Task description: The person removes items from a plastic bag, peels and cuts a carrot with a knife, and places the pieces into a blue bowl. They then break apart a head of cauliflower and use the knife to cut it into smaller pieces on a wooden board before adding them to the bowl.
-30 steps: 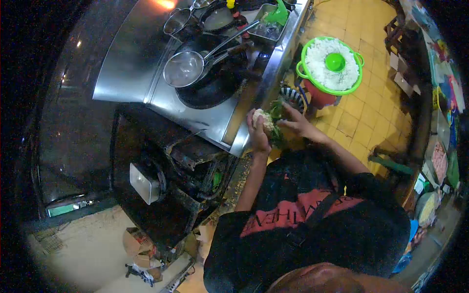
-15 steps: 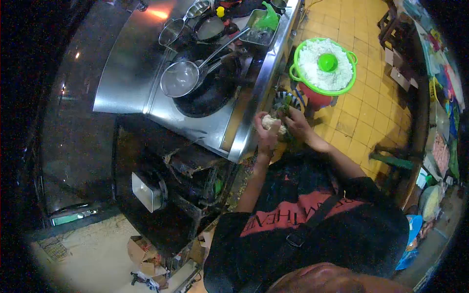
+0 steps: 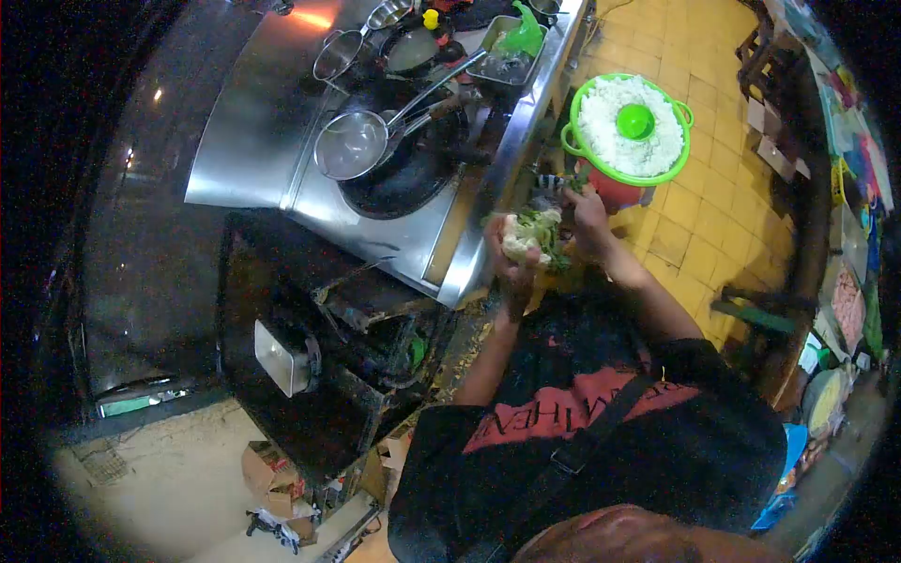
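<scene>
A piece of cauliflower with green stems and leaves lies in my left hand, whose fingers are wrapped round it at the front corner of the steel counter. My right hand is just to the right of the cauliflower and a little farther out. Its fingers are closed at a bit of green leaf; whatever else they hold is too small to make out. Beyond my hands is a green basin of white rice-like food, with a green bowl in it.
On the steel counter stand a dark wok, a strainer and a tray with a green bag. A metal container is at the lower left. Cardboard boxes lie below. Food and packages line the right side.
My right hand has moved up and away from my left. The cauliflower is turned so that more green stems and leaves show. The view has shifted slightly.
</scene>
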Available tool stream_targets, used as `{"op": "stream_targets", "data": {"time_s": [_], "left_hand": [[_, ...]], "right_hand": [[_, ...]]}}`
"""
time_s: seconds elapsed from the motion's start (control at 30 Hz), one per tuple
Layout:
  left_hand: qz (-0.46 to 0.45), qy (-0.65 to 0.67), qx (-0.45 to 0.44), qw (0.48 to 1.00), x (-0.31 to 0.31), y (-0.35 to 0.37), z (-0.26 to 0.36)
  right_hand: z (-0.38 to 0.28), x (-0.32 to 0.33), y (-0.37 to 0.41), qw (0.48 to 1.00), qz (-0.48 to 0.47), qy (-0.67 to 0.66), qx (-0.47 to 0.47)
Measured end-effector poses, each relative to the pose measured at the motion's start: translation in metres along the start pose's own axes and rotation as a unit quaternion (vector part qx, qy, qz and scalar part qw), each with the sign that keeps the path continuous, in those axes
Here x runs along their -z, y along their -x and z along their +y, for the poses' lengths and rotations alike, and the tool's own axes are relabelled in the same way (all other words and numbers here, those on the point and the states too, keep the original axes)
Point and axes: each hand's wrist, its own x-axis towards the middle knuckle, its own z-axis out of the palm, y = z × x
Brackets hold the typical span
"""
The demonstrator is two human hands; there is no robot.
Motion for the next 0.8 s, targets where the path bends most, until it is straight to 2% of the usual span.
{"op": "stream_targets", "data": {"time_s": [0.03, 0.07, 0.1, 0.17, 0.2, 0.23, 0.3, 0.33, 0.37, 0.43, 0.47, 0.5, 0.57, 0.7, 0.77, 0.8], "left_hand": [[-0.01, 0.018, 0.005, 1.0, 0.005, -0.004, 0.007], [-0.019, 0.031, -0.001, 0.999, 0.01, -0.007, 0.013], [-0.016, 0.028, -0.002, 0.999, 0.017, -0.01, 0.007], [-0.054, 0.01, -0.065, 0.996, 0.029, -0.013, -0.013], [-0.052, 0.009, -0.063, 0.997, 0.028, -0.01, -0.009], [-0.045, 0.008, -0.051, 0.998, 0.027, -0.011, -0.001], [-0.037, 0.006, -0.041, 0.998, 0.03, -0.016, 0.002], [-0.057, -0.024, -0.065, 0.996, 0.035, -0.017, -0.003], [-0.078, -0.052, -0.089, 0.992, 0.038, -0.02, -0.006], [-0.097, -0.067, -0.094, 0.989, 0.038, -0.022, -0.005], [-0.12, -0.085, -0.102, 0.984, 0.039, -0.022, -0.004], [-0.125, -0.085, -0.102, 0.983, 0.04, -0.023, -0.004], [-0.133, -0.103, -0.073, 0.983, 0.042, -0.021, -0.003], [-0.147, -0.096, -0.01, 0.984, 0.031, -0.014, 0.003], [-0.104, -0.162, -0.13, 0.973, 0.036, -0.018, -0.023], [-0.11, -0.162, -0.131, 0.972, 0.031, -0.016, -0.023]], "right_hand": [[-0.014, -0.002, 0.005, 0.998, 0.001, 0.07, 0.009], [0.007, -0.002, -0.013, 0.987, 0.036, 0.154, -0.002], [0.004, -0.007, -0.014, 0.988, 0.032, 0.153, -0.002], [-0.015, -0.013, -0.012, 0.989, -0.099, 0.101, 0.045], [-0.037, -0.017, -0.009, 0.956, -0.087, 0.229, 0.164], [-0.06, -0.021, 0.001, 0.955, -0.089, 0.228, 0.165], [-0.099, -0.031, 0.022, 0.923, -0.083, 0.324, 0.191], [-0.103, -0.035, 0.022, 0.934, -0.149, 0.279, 0.163], [-0.126, -0.039, 0.037, 0.934, -0.151, 0.28, 0.163], [-0.182, -0.044, 0.084, 0.899, -0.368, 0.235, 0.046], [-0.18, -0.045, 0.076, 0.841, -0.387, 0.378, -0.009], [-0.183, -0.042, 0.078, 0.844, -0.383, 0.376, -0.009], [-0.2, -0.035, 0.087, 0.85, -0.423, 0.294, 0.109], [-0.215, -0.025, 0.103, 0.873, -0.417, 0.227, 0.108], [-0.201, -0.019, 0.101, 0.888, -0.409, 0.166, 0.13], [-0.188, -0.017, 0.097, 0.89, -0.404, 0.164, 0.131]]}}
